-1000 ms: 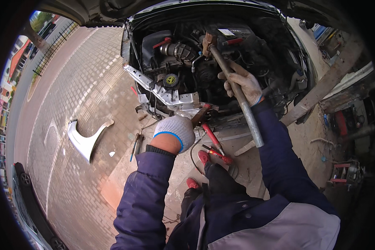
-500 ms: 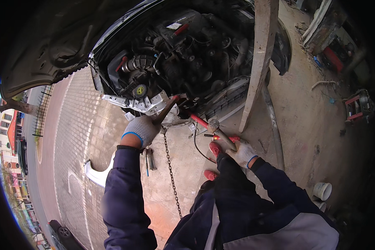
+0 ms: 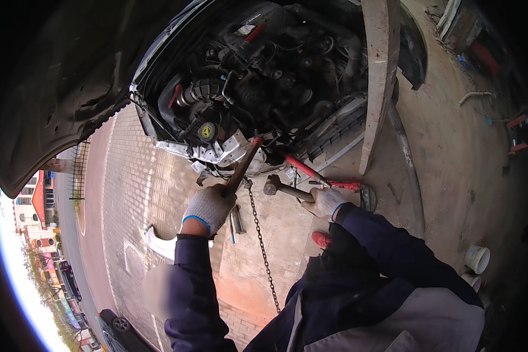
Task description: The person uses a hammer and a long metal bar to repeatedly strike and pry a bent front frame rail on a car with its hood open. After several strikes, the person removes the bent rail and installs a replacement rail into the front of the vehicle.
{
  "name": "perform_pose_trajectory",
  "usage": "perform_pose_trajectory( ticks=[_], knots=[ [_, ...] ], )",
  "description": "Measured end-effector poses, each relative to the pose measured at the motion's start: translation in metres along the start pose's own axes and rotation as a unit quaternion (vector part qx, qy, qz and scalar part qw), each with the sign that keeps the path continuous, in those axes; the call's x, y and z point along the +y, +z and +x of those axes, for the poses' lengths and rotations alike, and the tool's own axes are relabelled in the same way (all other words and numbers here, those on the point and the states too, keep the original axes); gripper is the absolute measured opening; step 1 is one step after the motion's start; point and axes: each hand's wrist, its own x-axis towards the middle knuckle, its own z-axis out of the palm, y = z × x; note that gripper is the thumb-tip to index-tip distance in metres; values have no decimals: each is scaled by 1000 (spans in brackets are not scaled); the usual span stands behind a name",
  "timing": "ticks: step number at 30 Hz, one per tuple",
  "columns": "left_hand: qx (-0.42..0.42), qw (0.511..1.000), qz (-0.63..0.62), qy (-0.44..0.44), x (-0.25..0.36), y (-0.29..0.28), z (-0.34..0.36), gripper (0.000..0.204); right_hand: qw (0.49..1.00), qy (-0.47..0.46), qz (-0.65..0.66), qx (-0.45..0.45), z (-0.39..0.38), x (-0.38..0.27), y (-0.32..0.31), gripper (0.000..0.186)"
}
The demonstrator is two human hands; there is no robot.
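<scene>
One hammer (image 3: 292, 192) (R hand (image 3: 324, 203)) apart fr. car's front edge (image 3: 337, 128).

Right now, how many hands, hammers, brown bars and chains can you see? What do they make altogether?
White-gloved hands (left hand, right hand): 2
Block-headed metal hammer: 1
Straight brown bar with reddish tip: 1
Thin dark metal chain: 1
Total: 5

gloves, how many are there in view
2: one glove on the left hand, which grips a brown bar; another glove on the right hand, which holds a hammer. Others may be hidden in dark areas.
</scene>
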Motion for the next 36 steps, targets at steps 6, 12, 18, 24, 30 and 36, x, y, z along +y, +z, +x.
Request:
perform_pose_trajectory(
  ticks=[6,12,18,24,30,36],
  knots=[
    [39,999,24,2,6,7,-10,42,993,102,55,38,-13,-8,-63,65],
    [33,999,36,-4,12,0,-15,40,986,-36,94,137,46,-123,-208,49],
    [43,999,-9,-16,11,5,-24,39,902,-198,372,91,103,-210,-263,35],
    [58,997,-40,-24,7,23,-26,37,988,12,140,-64,181,-178,-185,41],
    [63,993,-87,-47,-1,57,-29,33,965,74,225,-113,208,-174,-191,41],
    [97,990,-98,-32,-2,61,-29,32,957,11,287,-35,201,-207,-239,43]
  ],
)
